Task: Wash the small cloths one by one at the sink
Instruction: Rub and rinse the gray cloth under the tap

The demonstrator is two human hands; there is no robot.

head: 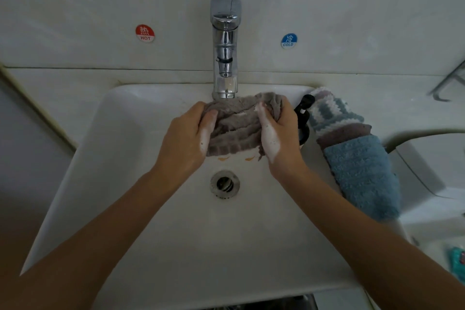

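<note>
White ceramic sink basin (156,234) fills centre and lower frame; inside it only a round metal drain (224,184) at centre and two small orange marks (236,158) just above the drain. Held over the basin, centre frame just under the spout: one grey-brown ribbed small cloth (236,126), bunched, gripped from both sides. Left hand (185,138) fingers clenched on the cloth's left edge; right hand (279,131) fingers clenched on its right edge, thumb pressed into the fabric. White soap foam on both hands along the thumbs. One chrome faucet (225,58) upright at upper centre, spout end touching or just above the cloth's top edge; cannot tell if water is running. Sink's right rim, right of centre: pile of cloths, three counted — one striped white/grey-blue fluffy cloth (329,111) furthest back, one dark brown cloth (344,134) in the middle, one blue terry cloth (364,173) nearest, overlapping each other. One black pump-top bottle (303,118) between the right hand and the pile, mostly hidden. Wall stickers, two: red round HOT sticker (145,33) upper left, blue round COLD sticker (289,40) upper right. Teal packet (456,262) at lower right edge, blurred.
</note>
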